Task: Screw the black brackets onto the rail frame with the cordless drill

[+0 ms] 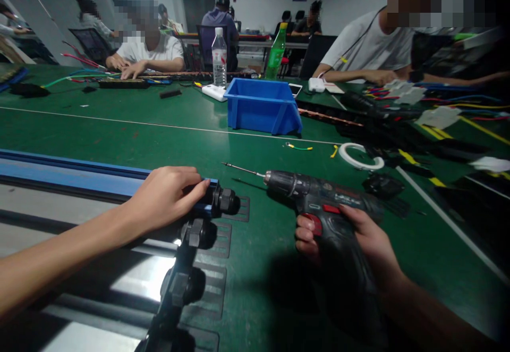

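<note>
My right hand (372, 243) is wrapped round the handle of a black and red cordless drill (330, 195), a finger at its red trigger. A long thin bit (245, 169) sticks out of the chuck and points left above the table. My left hand (169, 192) is closed over the end of a long blue rail (79, 174), thumb and fingers around its edge. Just beyond the fingertips is a black cable gland (227, 201) at the rail's end. More rails with silvery faces lie alongside, with further black glands (183, 288) and slotted black tabs (213, 288) at their ends.
A blue bin (258, 105) stands ahead on the green table (119, 128), near a water bottle (219, 59) and a green bottle (276, 51). A white ring (360, 156), short wires (300, 148) and dark cable bundles lie to the right. Co-workers sit across the table.
</note>
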Demonstrator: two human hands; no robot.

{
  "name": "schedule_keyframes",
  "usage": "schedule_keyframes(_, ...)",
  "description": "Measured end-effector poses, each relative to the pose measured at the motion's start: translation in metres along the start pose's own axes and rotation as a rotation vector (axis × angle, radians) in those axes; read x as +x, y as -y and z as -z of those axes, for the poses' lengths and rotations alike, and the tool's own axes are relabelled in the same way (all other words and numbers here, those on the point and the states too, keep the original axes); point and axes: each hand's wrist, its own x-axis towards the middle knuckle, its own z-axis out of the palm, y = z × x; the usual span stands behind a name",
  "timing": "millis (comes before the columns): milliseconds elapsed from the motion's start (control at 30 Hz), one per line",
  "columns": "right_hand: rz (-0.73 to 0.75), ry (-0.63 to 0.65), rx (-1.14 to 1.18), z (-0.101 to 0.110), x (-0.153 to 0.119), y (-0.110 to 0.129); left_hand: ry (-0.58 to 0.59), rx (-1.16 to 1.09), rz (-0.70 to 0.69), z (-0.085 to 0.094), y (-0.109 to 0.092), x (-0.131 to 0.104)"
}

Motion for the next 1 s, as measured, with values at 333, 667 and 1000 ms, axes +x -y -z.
schedule_keyframes(333, 0.036, -0.099, -0.028, -0.015, -0.007, -0.002, 0.024, -0.051, -0.028, -0.002, 0.002, 0.000)
schedule_keyframes(667, 0.164, -0.008, -0.095, -0.005, 0.000, -0.006, 0.058, -0.001, -0.040, 0.004, -0.002, -0.001)
schedule_keyframes(1000, 0.190, 0.082, -0.193, -0.017, -0.022, -0.007, 0.330, 0.014, -0.077, 0.022, -0.018, -0.001)
